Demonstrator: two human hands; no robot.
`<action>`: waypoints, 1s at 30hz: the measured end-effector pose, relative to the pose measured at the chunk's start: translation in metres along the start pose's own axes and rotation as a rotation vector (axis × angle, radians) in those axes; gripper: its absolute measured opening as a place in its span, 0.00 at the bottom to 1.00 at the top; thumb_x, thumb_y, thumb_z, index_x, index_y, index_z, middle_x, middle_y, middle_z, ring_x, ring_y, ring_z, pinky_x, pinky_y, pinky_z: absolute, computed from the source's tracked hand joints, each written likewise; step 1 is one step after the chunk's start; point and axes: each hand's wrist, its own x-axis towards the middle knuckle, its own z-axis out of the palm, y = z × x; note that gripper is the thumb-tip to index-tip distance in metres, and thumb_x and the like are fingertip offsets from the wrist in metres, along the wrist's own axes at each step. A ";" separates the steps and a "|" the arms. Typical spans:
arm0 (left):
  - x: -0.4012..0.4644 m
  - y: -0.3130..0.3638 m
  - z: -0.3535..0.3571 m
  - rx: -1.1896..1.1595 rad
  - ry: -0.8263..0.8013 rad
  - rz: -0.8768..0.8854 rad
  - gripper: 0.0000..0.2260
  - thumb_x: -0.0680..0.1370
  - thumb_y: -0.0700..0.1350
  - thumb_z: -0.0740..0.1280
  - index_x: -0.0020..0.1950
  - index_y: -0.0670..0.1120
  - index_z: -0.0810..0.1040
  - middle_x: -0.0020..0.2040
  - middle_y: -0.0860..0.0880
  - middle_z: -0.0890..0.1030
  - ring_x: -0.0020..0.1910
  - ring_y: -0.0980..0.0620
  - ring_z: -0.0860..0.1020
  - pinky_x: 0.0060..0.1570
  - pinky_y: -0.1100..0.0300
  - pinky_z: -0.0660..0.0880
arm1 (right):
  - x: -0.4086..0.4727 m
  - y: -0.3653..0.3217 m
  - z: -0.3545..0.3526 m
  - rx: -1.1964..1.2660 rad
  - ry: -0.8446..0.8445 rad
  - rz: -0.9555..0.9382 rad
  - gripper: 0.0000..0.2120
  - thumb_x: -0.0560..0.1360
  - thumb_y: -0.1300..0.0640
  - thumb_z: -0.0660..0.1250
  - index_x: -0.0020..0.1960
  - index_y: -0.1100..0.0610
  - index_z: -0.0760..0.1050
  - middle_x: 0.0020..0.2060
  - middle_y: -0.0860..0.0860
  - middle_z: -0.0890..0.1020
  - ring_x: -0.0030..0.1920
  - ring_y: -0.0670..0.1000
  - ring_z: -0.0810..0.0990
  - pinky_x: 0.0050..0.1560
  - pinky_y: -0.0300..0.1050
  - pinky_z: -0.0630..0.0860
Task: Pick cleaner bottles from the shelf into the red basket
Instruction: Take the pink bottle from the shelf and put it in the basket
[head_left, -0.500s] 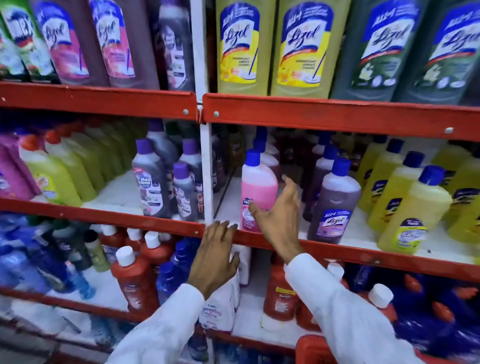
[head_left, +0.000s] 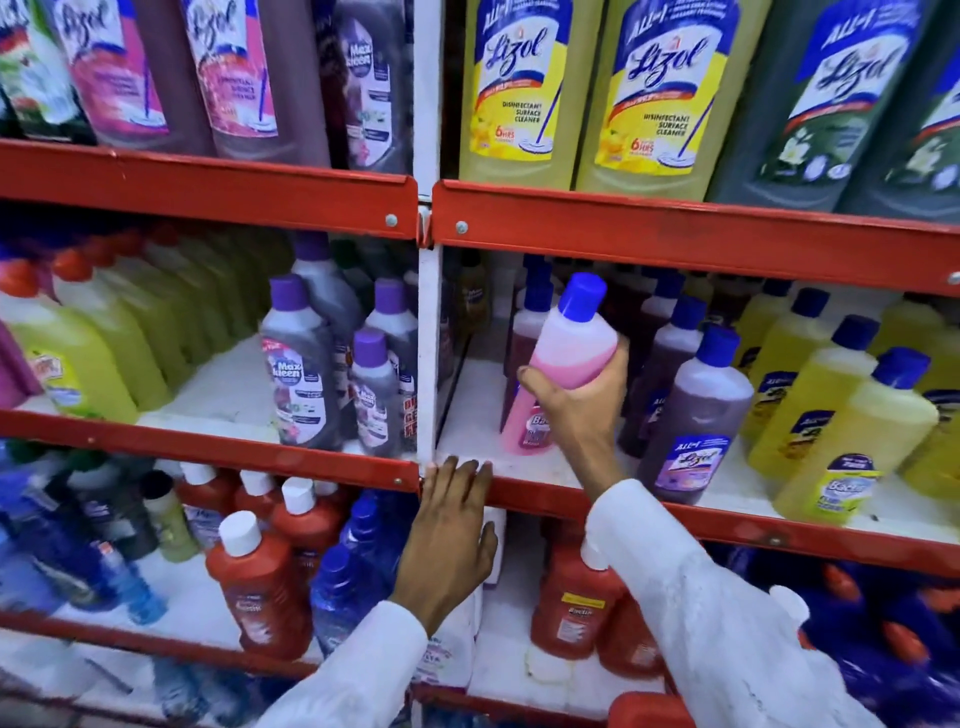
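Note:
My right hand (head_left: 574, 402) is shut around a pink cleaner bottle (head_left: 569, 345) with a blue cap. The bottle leans to the right, its base still low over the white middle shelf (head_left: 467, 441). My left hand (head_left: 449, 535) lies flat, fingers apart, with its fingertips on the red front edge of that shelf (head_left: 311, 460). A corner of the red basket (head_left: 649, 711) shows at the bottom edge, under my right sleeve.
Purple bottles (head_left: 693, 415) and yellow bottles (head_left: 836, 431) stand close to the right of the pink one. Grey Max Kleen bottles (head_left: 301, 374) fill the left bay behind a white upright post (head_left: 428, 353). Large Lizol bottles (head_left: 519, 88) line the top shelf; red-brown bottles (head_left: 260, 582) stand below.
My right hand has closed on the pink bottle and tipped it to the right. My left hand has slid up to the red shelf edge. The view has moved closer.

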 end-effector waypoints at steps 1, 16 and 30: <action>0.000 -0.001 0.002 -0.009 0.013 0.004 0.28 0.73 0.47 0.64 0.72 0.44 0.63 0.68 0.42 0.72 0.71 0.40 0.65 0.72 0.40 0.62 | 0.006 -0.011 -0.010 0.046 -0.097 -0.045 0.35 0.55 0.58 0.77 0.60 0.57 0.68 0.46 0.48 0.79 0.41 0.38 0.79 0.40 0.36 0.77; 0.004 0.001 0.007 -0.047 0.066 -0.011 0.26 0.73 0.48 0.68 0.70 0.46 0.68 0.65 0.45 0.75 0.69 0.42 0.69 0.72 0.42 0.64 | 0.008 -0.056 -0.072 0.220 -0.499 0.048 0.31 0.53 0.61 0.75 0.56 0.62 0.73 0.41 0.59 0.80 0.39 0.55 0.80 0.40 0.51 0.79; -0.022 0.118 -0.047 -0.832 -0.287 0.087 0.32 0.64 0.49 0.81 0.64 0.52 0.73 0.58 0.53 0.81 0.57 0.56 0.79 0.56 0.62 0.76 | -0.080 -0.023 -0.170 -0.136 -0.304 0.111 0.44 0.55 0.50 0.84 0.64 0.52 0.66 0.58 0.52 0.79 0.55 0.49 0.80 0.55 0.48 0.80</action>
